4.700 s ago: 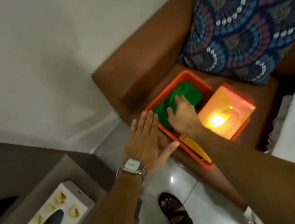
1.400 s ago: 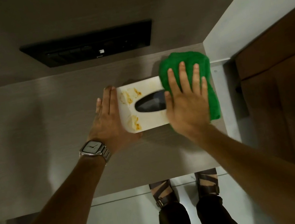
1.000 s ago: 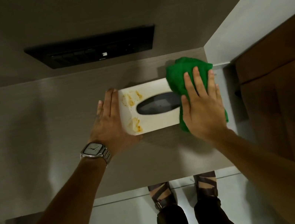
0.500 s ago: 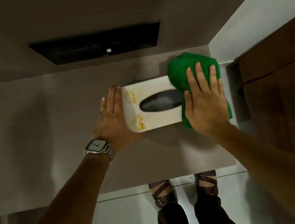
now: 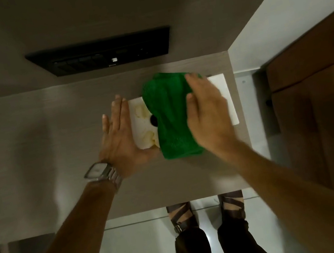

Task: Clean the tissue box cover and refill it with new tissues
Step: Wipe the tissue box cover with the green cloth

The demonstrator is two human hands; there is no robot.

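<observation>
A white tissue box cover (image 5: 224, 97) lies flat on the grey table (image 5: 45, 157), with yellowish stains at its left end and a dark oval slot mostly hidden. A green cloth (image 5: 170, 117) is spread over the middle of the cover. My right hand (image 5: 207, 110) presses on the cloth's right part, fingers pointing away from me. My left hand (image 5: 118, 134) lies flat against the cover's left end, fingers straight, holding it steady. A silver watch sits on my left wrist.
A black panel (image 5: 105, 52) is set in the wall behind the table. A brown wooden cabinet (image 5: 321, 100) stands close on the right. My sandalled feet (image 5: 207, 214) are on the pale tiled floor below the table's front edge.
My right hand has swept the green cloth leftward from the cover's right end to its middle, baring the right end and hiding most of the slot. The left hand has stayed put.
</observation>
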